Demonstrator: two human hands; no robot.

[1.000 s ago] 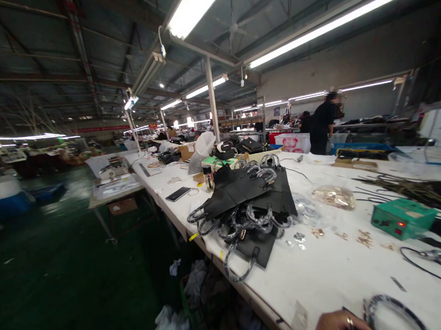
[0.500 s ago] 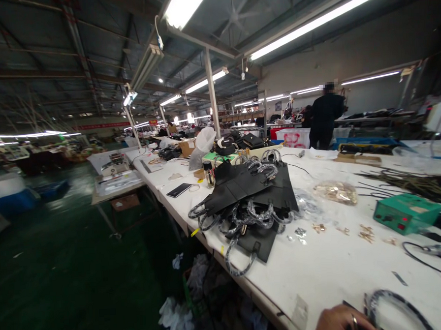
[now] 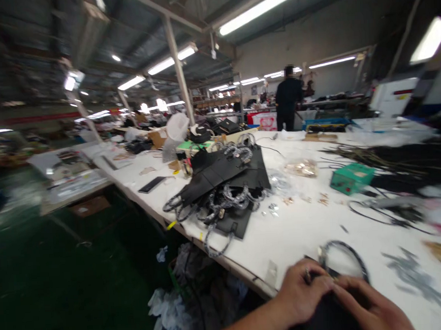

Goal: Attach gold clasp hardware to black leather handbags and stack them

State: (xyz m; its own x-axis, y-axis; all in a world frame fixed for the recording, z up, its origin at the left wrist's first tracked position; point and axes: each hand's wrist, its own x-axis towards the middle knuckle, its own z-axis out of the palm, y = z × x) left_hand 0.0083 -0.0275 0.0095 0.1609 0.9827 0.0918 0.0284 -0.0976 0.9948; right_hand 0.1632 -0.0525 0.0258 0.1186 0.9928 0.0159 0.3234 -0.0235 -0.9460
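At the lower right, my left hand [image 3: 304, 289] and my right hand [image 3: 374, 307] meet with thumbs and fingers pinched together. Both grip the top edge of a black bag panel [image 3: 326, 317], close to the foot of its handle. That handle [image 3: 358, 258] is a plastic-wrapped loop standing up behind my fingers. A ring shows on a left finger. Anything small between the fingertips is hidden. Further up the table lies a pile of black bag panels [image 3: 221, 172] with similar wrapped handles.
On the white table [image 3: 298, 235] are a green box [image 3: 350, 178], gold fittings [image 3: 323, 199], a bag of gold hardware [image 3: 301, 168], grey strips [image 3: 414, 278] and a phone [image 3: 152, 184]. A person [image 3: 289, 100] stands beyond. Crumpled plastic [image 3: 167, 310] lies below the table's left edge.
My view has turned to the right and slightly down. Both hands now show together at the panel; earlier only part of one hand and the handle was visible at the bottom edge.
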